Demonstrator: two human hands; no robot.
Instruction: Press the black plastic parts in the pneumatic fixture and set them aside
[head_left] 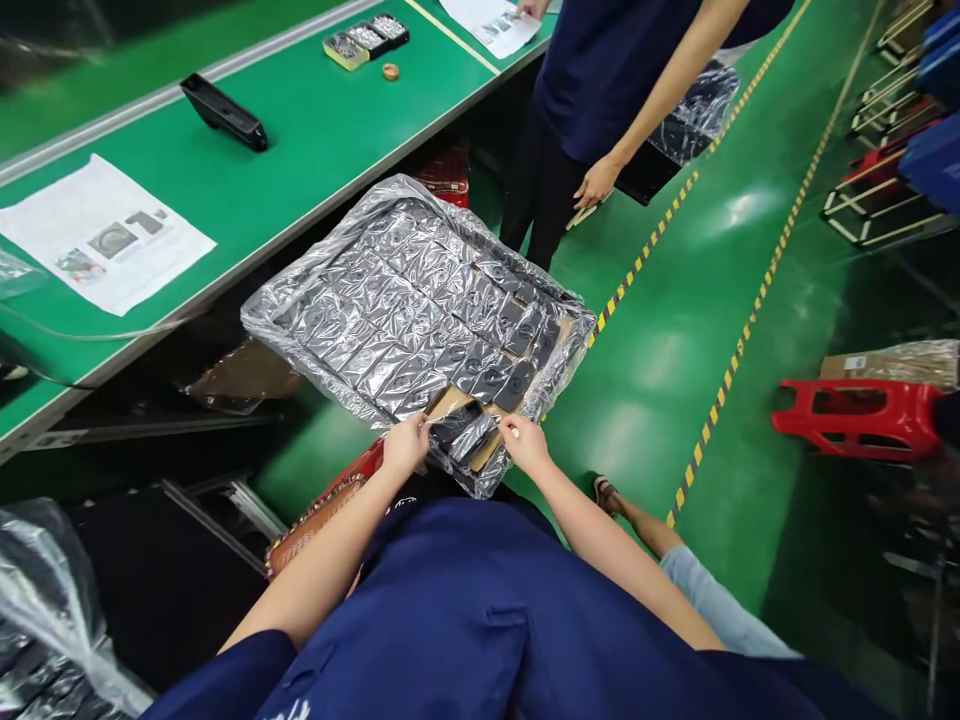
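In front of me is a large rectangular tray (259, 308) wrapped in clear plastic film (352, 290). Rows of dark, flat parts (491, 380) show through the film, some with round marks. At the tray's near corner, bare brown cardboard (448, 402) shows beside a few black pieces (457, 425). My left hand (406, 445) pinches the film at the near edge. A short way to its right, my right hand (526, 445) also has its fingers closed on the film. Between the hands the film looks stretched over the black pieces.
A green workbench (315, 130) on the left bears a printed sheet (105, 235), a black elongated part (223, 110) and small bins (367, 40). Another person (600, 100) stands beyond the tray. At right are a red stool (862, 415) and striped floor tape (731, 385). Someone's leg (649, 525) is close by.
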